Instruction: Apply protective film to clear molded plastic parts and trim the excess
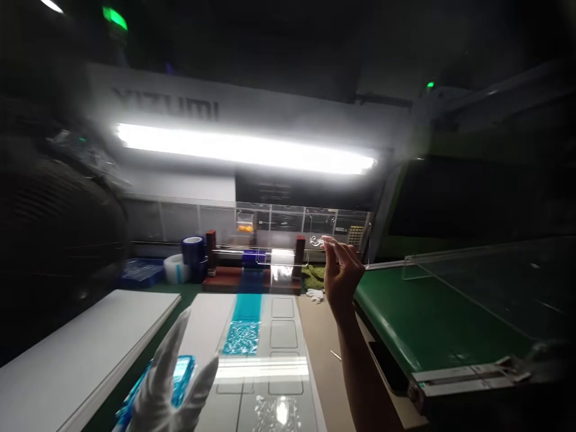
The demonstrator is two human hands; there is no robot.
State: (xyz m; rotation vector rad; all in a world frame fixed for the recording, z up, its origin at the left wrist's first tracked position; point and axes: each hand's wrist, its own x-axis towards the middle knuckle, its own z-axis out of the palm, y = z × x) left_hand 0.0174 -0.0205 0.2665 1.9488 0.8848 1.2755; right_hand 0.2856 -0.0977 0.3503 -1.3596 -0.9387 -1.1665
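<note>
My left hand (168, 387), in a white glove, is at the bottom left with its fingers and thumb spread apart. Behind and between its fingers lie shiny blue film-wrapped pieces (183, 373). My bare right hand (344, 270) is raised at centre right, fingertips pinched on a small crumpled clear scrap (316, 241). Blue film (248, 306) runs from a roll (254, 258) on a red-brown holder (225, 279) down onto a white board with outlined rectangles (283, 333). Beside it on the holder is a clear film roll (282, 264).
A green conveyor belt (432, 324) lies right, beside a clear panel. White sheets (85, 354) are stacked left, near a dark fan (63, 228). Tape rolls (193, 251) stand behind. A lit tube lamp (247, 149) hangs above. A green cloth (314, 277) lies near the holder.
</note>
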